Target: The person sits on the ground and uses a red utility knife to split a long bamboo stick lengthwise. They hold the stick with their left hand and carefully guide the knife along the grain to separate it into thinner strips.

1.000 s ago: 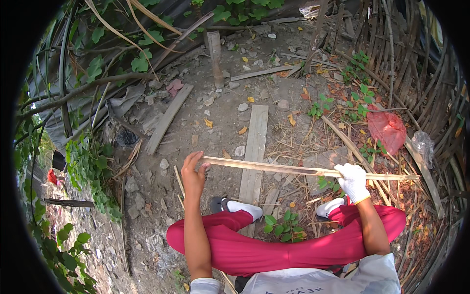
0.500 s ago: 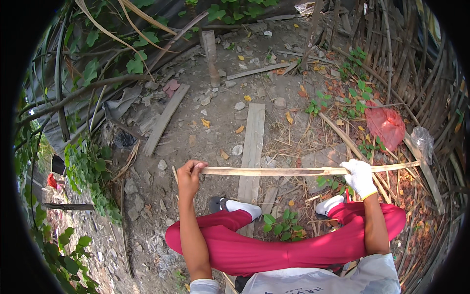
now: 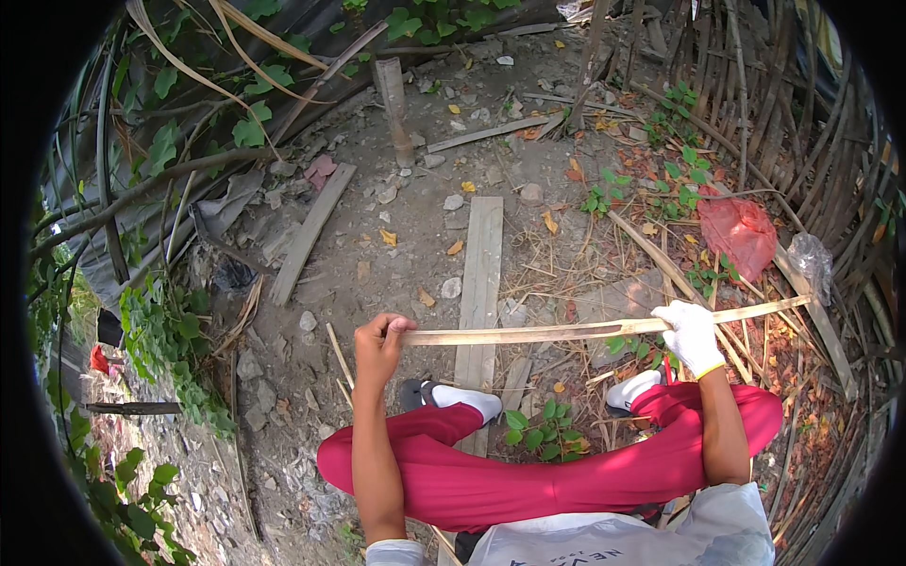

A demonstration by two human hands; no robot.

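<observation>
A long, pale bamboo strip (image 3: 510, 336) spans the space in front of my knees, slightly bent, its right part higher in view. My bare left hand (image 3: 381, 341) is closed on its left end, thumb and fingers pinching it. My right hand (image 3: 689, 338), in a white glove with a yellow cuff, is closed around the strip toward its right part. Beyond that hand the strip's free end sticks out to the right. A darker patch marks the strip left of the glove. I squat with my knees apart below it.
A grey plank (image 3: 480, 274) lies ahead between my feet, another plank (image 3: 314, 234) to its left. A short post (image 3: 394, 111) stands farther off. Red plastic bag (image 3: 736, 229) and clear plastic (image 3: 810, 264) lie right, near a stick fence (image 3: 783, 113). A leafy plant (image 3: 545, 434) grows between my feet.
My left hand has shifted a little to the right with the strip's end. The strip has tilted, its right end now higher in view. Both hands keep their hold.
</observation>
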